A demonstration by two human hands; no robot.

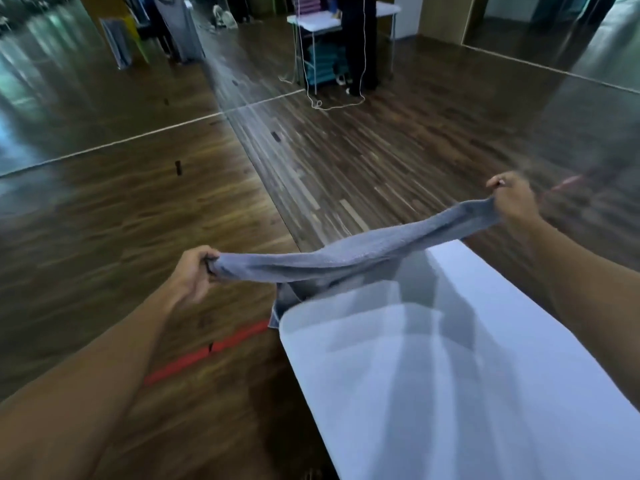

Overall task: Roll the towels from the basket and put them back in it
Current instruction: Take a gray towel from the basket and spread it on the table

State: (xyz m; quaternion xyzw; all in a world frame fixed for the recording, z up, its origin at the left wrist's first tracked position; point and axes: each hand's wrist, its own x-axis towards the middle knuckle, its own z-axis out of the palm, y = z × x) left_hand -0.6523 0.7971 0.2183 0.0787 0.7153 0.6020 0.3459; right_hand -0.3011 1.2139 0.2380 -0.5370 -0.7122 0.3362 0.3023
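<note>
- My left hand (195,271) is clenched round one end of the grey towel (346,258), fingers curled over the bunched cloth, arm stretched forward.
- My right hand (512,199) grips the other end between the thumb and curled fingers. It sits higher and farther out than the left.
- The towel runs through the air from hand to hand as a gathered, rope-like band, sloping down toward the left hand.
- Below the band, nearer my left hand than my right, a loose part of the towel hangs down and passes behind the far left corner of the white table (450,375). I cannot tell whether it touches the edge.
- The table lies between my forearms, closer to the right one, with grey shadows across it beneath the towel.
- Under my left forearm is dark wooden floor (104,237) with a red tape strip (207,351) on it.
- Well beyond both hands, a second white table (311,23) stands with a person in dark clothes (360,46) at it. A teal stack (322,64) sits beneath it, and a white cord (332,105) trails on the floor.
- Blur smears the view, so I cannot make out single fingertips.
</note>
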